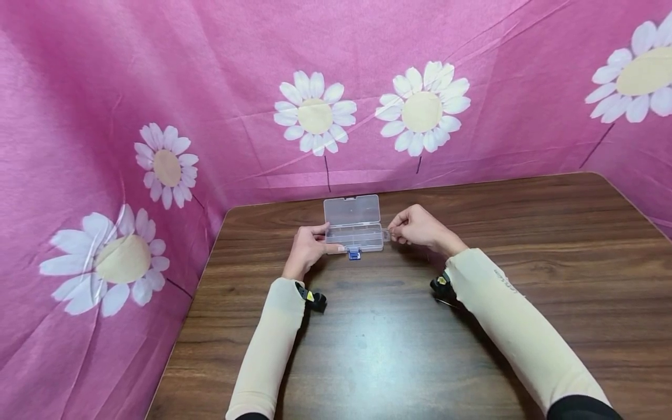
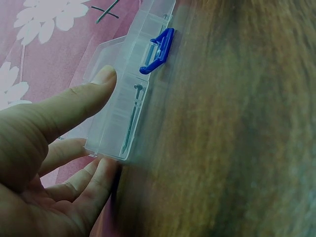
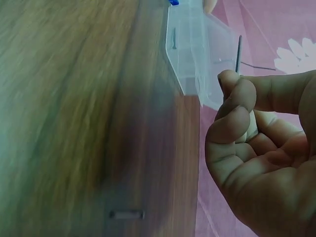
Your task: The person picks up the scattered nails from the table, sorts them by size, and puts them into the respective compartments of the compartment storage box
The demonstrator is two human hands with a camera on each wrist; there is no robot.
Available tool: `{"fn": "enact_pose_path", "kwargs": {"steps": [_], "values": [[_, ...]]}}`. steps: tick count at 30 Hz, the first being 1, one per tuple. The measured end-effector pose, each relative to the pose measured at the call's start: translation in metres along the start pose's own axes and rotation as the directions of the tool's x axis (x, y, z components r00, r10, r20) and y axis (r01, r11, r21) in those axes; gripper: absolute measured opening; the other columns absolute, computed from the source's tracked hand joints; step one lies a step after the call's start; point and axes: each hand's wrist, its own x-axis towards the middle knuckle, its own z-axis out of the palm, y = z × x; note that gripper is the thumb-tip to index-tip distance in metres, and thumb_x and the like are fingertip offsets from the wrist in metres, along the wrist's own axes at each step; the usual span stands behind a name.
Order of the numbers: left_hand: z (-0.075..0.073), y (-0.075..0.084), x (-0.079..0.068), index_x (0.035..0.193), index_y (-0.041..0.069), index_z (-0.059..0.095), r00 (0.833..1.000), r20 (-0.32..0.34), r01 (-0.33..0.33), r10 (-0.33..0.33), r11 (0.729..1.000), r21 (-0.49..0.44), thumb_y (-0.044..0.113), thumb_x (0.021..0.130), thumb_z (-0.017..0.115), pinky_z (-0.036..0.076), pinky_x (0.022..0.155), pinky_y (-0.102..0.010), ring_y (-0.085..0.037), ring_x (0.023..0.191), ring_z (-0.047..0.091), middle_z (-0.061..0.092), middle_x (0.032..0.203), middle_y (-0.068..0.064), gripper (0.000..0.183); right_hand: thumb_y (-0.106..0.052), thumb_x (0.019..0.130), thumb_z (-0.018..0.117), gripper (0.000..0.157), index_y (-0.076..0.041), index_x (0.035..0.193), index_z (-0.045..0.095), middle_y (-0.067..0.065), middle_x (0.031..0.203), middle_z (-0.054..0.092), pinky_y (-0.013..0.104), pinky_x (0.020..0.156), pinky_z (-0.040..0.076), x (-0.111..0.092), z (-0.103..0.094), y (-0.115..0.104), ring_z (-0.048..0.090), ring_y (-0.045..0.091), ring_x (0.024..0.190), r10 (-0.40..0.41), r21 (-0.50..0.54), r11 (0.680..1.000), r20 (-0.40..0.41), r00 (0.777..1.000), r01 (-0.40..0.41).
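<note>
Right wrist: right hand (image 3: 256, 148) pinches a slender, straight rod (image 3: 239, 54); head: left hand (image 1: 307, 248) grips a clear plastic box (image 1: 353, 224).

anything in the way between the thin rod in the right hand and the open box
Nothing visible blocks it: the lid is tipped back on the far side, and the right hand pinches the thin rod near the right end of the box.
</note>
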Motion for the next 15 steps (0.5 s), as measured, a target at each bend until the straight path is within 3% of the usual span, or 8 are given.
{"fn": "enact_pose_path", "kwargs": {"steps": [7, 11, 15], "values": [[0.001, -0.001, 0.001, 0.135, 0.010, 0.065, 1.000, 0.007, 0.009, -0.008, 1.000, -0.009, 0.010, 0.063, 0.097, 0.053, 0.080, -0.027, -0.018, 0.105, 0.064, 0.068, 0.126, -0.012, 0.078, 0.000, 0.094, 0.060, 0.015, 0.009, 0.097, 0.073, 0.016, 0.078, 0.069, 0.026, 0.055, 0.049, 0.015, 0.012, -0.009, 0.060, 0.018, 0.065, -0.008, -0.041, 0.999, -0.001, 1.000, 0.008], [0.000, -0.001, 0.002, 0.135, 0.011, 0.065, 1.000, 0.005, 0.012, -0.012, 1.000, -0.015, 0.009, 0.064, 0.097, 0.053, 0.079, -0.026, -0.019, 0.104, 0.064, 0.068, 0.124, -0.012, 0.078, -0.003, 0.093, 0.063, 0.015, 0.005, 0.092, 0.075, 0.012, 0.074, 0.069, 0.027, 0.058, 0.050, 0.025, 0.020, -0.019, 0.061, 0.018, 0.064, -0.043, -0.148, 0.988, -0.025, 0.999, 0.038], [0.000, -0.001, 0.002, 0.134, 0.010, 0.065, 1.000, -0.002, -0.001, 0.001, 1.000, -0.010, 0.009, 0.063, 0.097, 0.053, 0.080, -0.027, -0.020, 0.104, 0.064, 0.068, 0.125, -0.012, 0.078, -0.004, 0.088, 0.064, 0.015, 0.001, 0.084, 0.078, 0.005, 0.072, 0.070, 0.030, 0.070, 0.049, 0.034, 0.029, -0.028, 0.060, 0.017, 0.068, -0.106, -0.293, 0.952, -0.058, 0.993, 0.084]]}}
